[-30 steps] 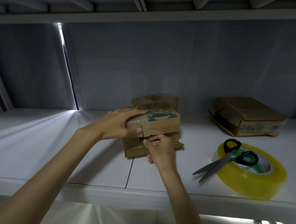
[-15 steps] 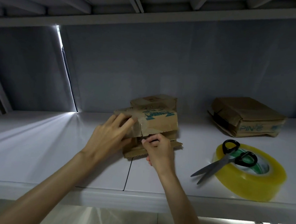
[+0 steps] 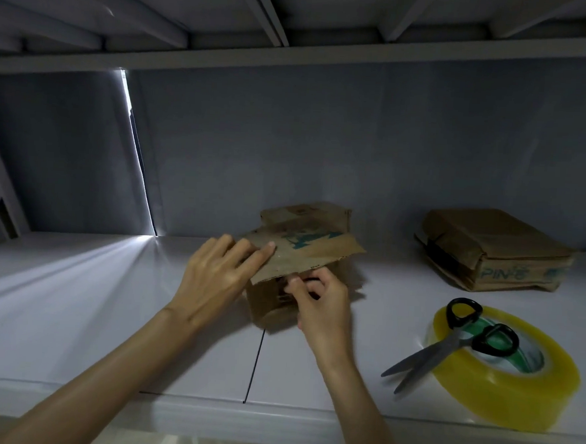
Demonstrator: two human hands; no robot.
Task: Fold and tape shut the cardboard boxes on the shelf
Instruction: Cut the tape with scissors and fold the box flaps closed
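A small brown cardboard box (image 3: 304, 246) with teal print stands in the middle of the white shelf (image 3: 107, 313). Its top flap slopes toward me. My left hand (image 3: 220, 272) lies flat on the flap's left part, fingers straight and pressing on it. My right hand (image 3: 317, 302) is curled under the flap's front edge, pinching something small at the box's front face; what it pinches is hidden. A second cardboard box (image 3: 496, 248), flattened and folded, lies at the back right.
A large roll of yellowish clear tape (image 3: 515, 386) lies at the front right, with black-handled scissors (image 3: 456, 341) resting across it, blades pointing left. A grey back wall and the shelf above close in the space. A dark seam runs along the shelf in front of the box.
My left hand slid off the box's side onto the top flap, which tipped down and forward toward me. My right hand stayed at the box's front.
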